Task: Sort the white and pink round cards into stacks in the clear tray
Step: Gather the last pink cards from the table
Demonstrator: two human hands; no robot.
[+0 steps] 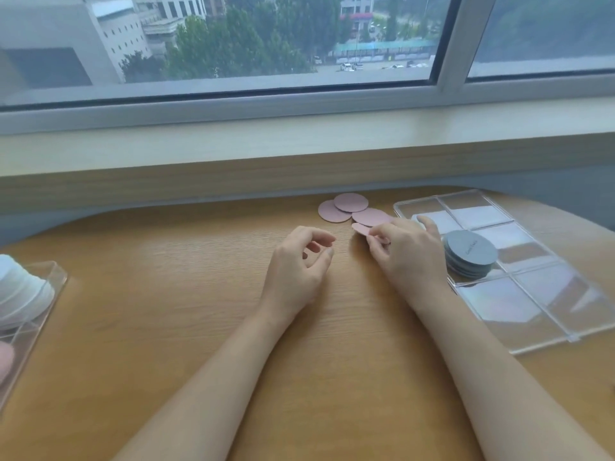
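Three round pink cards [349,207] lie loose beside the divided clear plastic tray [519,314]; right hand [404,251] pinches a fourth [361,228], left hand [299,261] relaxed, empty. Thin edges could slip from the pinch.

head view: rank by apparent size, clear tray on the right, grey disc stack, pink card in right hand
1. Clear tray, by far the largest.
2. Grey disc stack.
3. Pink card pinched in the right hand: looks smallest, but it is tilted and partly covered, so that is unsure.
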